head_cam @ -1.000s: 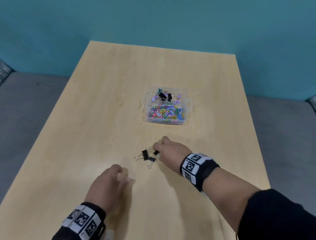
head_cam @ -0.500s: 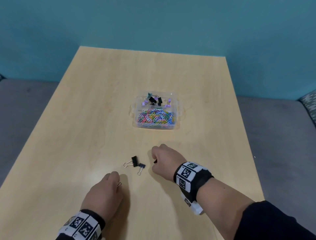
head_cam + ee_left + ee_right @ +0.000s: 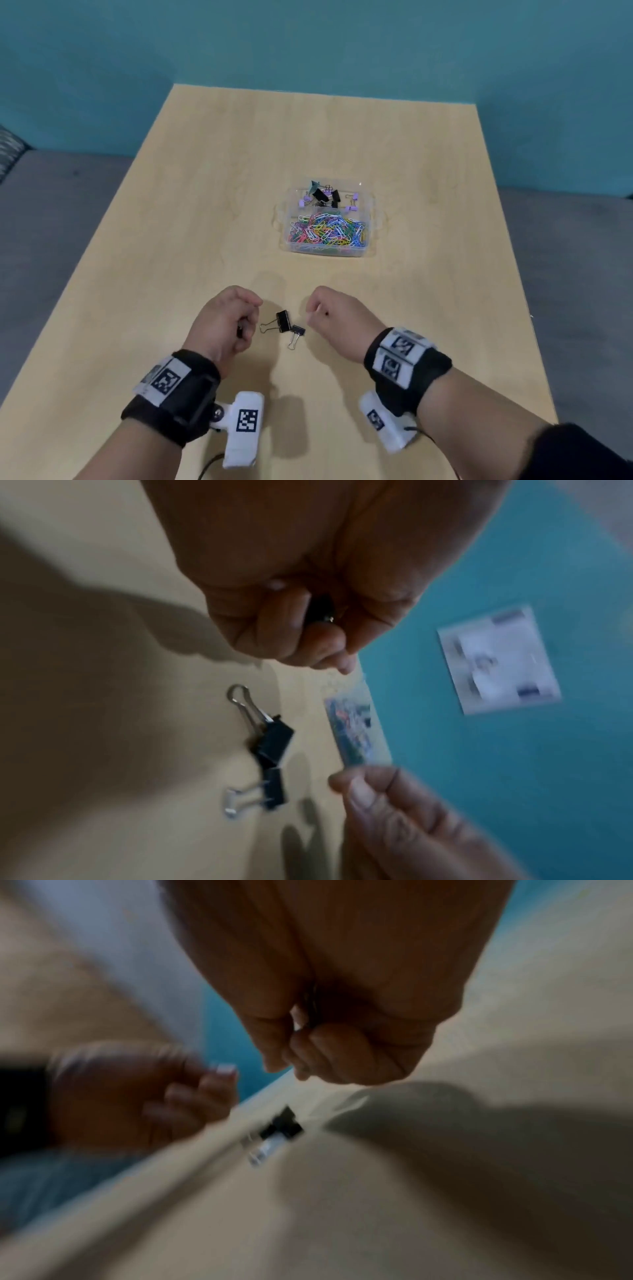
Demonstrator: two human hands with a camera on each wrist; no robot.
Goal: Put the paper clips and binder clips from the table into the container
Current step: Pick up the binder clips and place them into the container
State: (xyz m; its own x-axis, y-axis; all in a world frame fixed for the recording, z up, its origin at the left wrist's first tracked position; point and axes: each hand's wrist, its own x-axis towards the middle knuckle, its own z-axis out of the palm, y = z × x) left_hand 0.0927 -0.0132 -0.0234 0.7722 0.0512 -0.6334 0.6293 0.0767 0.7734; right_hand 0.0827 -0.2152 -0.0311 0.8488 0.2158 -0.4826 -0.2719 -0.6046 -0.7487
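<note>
Evidently, most of the sorting is already done. The clear container (image 3: 371,219), set well beyond the hands toward the far middle of the table (image 3: 171,240), is seen to be divided: a heap of coloured paper clips (image 3: 327,230) fills the near compartment, and a handful of black, lilac and one teal binder clips (image 3: 327,197) lies in the far one.

Two black binder clips (image 3: 287,327) are left on the wood, near the front edge and between the two hands. They touch at their bodies; the silver wire handles of the left one point left, those of the right one point toward the near edge. Each is small, with a folded black body and looped wire arms that could easily be pinched.

The left hand (image 3: 224,323) is curled just left of this pair, and a small black clip with a glint of wire is gripped inside the fingers (image 3: 274,620), as the left wrist view shows. The right hand (image 3: 337,318) is likewise curled, just right of the pair; a dark speck is glimpsed at its fingers in the head view, but the right wrist view is blurred, so what it holds, if anything, cannot be told.

What remains, it is judged, is for the held clip and the two on the table to be carried to the far compartment.
</note>
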